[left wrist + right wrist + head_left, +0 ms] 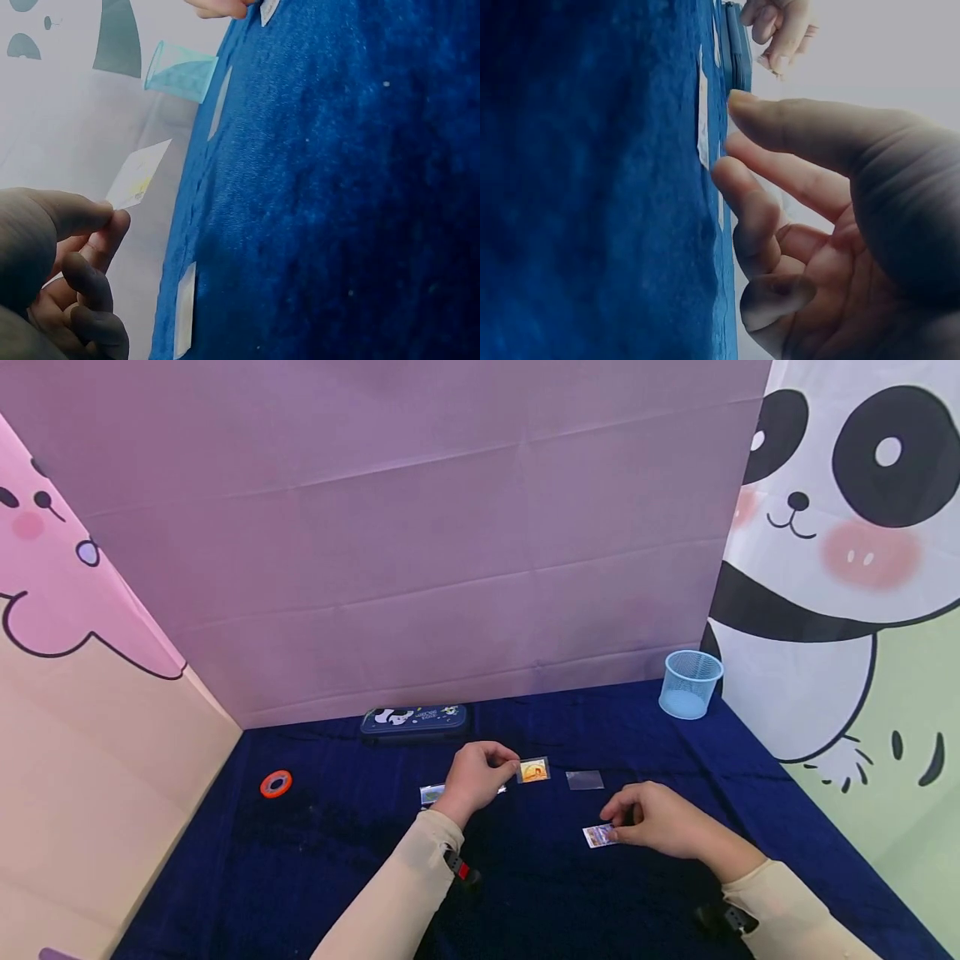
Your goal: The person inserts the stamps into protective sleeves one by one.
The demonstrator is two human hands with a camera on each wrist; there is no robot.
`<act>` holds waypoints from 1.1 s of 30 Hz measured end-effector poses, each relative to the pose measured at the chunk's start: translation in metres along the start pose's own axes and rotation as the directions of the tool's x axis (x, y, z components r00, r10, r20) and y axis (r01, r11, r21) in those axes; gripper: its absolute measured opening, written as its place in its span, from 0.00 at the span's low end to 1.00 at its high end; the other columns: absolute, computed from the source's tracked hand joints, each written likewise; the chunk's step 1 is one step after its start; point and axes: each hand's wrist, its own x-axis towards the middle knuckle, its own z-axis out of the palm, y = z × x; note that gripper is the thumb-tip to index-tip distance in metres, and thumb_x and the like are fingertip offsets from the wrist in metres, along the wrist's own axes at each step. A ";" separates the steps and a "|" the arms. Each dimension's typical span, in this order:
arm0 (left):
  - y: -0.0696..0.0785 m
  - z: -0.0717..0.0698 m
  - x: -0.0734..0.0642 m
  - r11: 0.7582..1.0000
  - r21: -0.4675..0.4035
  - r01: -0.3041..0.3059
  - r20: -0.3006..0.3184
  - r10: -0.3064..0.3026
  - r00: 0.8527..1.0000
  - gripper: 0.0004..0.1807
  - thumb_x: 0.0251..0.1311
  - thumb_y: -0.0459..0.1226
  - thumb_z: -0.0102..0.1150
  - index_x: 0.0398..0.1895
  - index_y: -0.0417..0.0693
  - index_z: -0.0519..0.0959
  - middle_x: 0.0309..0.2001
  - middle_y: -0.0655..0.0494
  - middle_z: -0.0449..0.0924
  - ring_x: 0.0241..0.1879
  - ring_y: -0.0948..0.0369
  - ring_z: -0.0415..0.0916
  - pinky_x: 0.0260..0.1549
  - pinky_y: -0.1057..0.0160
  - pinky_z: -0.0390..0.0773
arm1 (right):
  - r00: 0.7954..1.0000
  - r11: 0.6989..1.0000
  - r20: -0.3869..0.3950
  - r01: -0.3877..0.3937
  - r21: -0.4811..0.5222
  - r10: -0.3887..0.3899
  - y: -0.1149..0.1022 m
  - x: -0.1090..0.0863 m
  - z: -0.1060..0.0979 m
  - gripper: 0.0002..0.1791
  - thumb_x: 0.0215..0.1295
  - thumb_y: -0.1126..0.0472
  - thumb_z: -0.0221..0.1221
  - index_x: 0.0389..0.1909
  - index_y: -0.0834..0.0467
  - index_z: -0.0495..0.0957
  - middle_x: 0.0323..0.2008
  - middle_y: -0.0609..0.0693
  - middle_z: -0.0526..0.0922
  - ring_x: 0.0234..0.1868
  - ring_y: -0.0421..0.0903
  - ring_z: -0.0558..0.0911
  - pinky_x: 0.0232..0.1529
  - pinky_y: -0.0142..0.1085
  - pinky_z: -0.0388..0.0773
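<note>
My left hand [474, 777] pinches a small card [534, 770] with a yellow-orange picture and a clear border, between thumb and forefinger; the left wrist view shows the card [139, 176] raised above the cloth. Below that hand lies another card [432, 794], partly hidden by it. To the right, a clear rectangular sleeve [584, 780] lies flat. My right hand [660, 820] hovers at a printed card [599, 835] lying on the cloth. In the right wrist view its thumb [780, 127] and fingers stand apart, with the card [703, 112] just beyond the fingertips.
A dark blue pencil case [414, 722] with a panda print sits against the back wall. An orange roll of tape [276, 783] lies at the left. The light blue mesh basket [690, 685] stands in the back right corner. Dark blue cloth [300, 877] covers the table.
</note>
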 end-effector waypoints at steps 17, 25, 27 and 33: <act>0.004 0.013 0.007 0.985 0.156 0.070 0.011 -0.072 0.997 0.03 0.66 0.45 0.72 0.34 0.63 0.89 0.32 0.68 0.82 0.30 0.64 0.78 0.35 0.60 0.79 | 0.999 1.000 0.041 -0.028 -0.001 0.028 0.008 -0.003 -0.003 0.12 0.58 0.60 0.77 0.42 0.50 0.88 0.34 0.46 0.79 0.28 0.44 0.74 0.28 0.34 0.73; 0.004 0.017 0.009 0.971 0.229 0.063 0.007 -0.066 0.998 0.02 0.64 0.44 0.73 0.34 0.62 0.89 0.30 0.69 0.82 0.29 0.65 0.77 0.35 0.59 0.79 | 0.999 0.999 0.030 -0.027 0.031 0.026 0.008 -0.003 -0.003 0.12 0.57 0.63 0.77 0.38 0.51 0.85 0.32 0.47 0.78 0.27 0.44 0.75 0.27 0.34 0.73; 0.003 0.017 0.010 0.970 0.232 0.066 0.009 -0.070 0.997 0.02 0.64 0.44 0.74 0.34 0.61 0.89 0.30 0.68 0.82 0.29 0.65 0.77 0.36 0.59 0.80 | 1.000 0.999 0.026 -0.018 0.031 0.017 0.008 -0.003 -0.003 0.10 0.60 0.62 0.75 0.36 0.51 0.83 0.29 0.46 0.78 0.26 0.43 0.75 0.26 0.34 0.73; 0.002 0.019 0.006 0.973 0.222 0.058 0.011 -0.062 0.998 0.02 0.65 0.43 0.73 0.34 0.61 0.88 0.30 0.67 0.82 0.29 0.64 0.77 0.36 0.60 0.80 | 1.000 1.000 0.010 -0.009 0.013 0.009 0.012 -0.004 -0.006 0.07 0.66 0.60 0.71 0.32 0.50 0.82 0.24 0.42 0.76 0.23 0.39 0.73 0.24 0.34 0.71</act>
